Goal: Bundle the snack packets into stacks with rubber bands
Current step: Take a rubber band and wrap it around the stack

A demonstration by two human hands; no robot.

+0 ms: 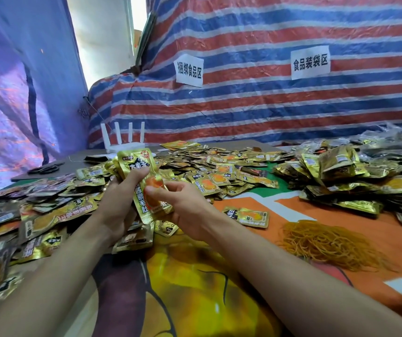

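Gold-foil snack packets [144, 183], a small upright stack: we should square the edges flush before any band goes on (foil likely slides). Our left hand [119, 200] grips the stack from behind, fingers curled; our right hand [183, 207] pinches its front face. Well apart to the right, on the orange printed cloth [341, 210], lies the tangled heap of tan rubber bands [326, 244]; loose gold packets [219, 171] lie beyond.

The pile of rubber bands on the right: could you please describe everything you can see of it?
The pile of rubber bands is a loose, flattish tangle of thin yellow-brown loops, rubbery in look, lying on the orange cloth beside the right forearm. Stray loops trail off its near right edge. Only the cloth plainly touches it; nothing lies on it.
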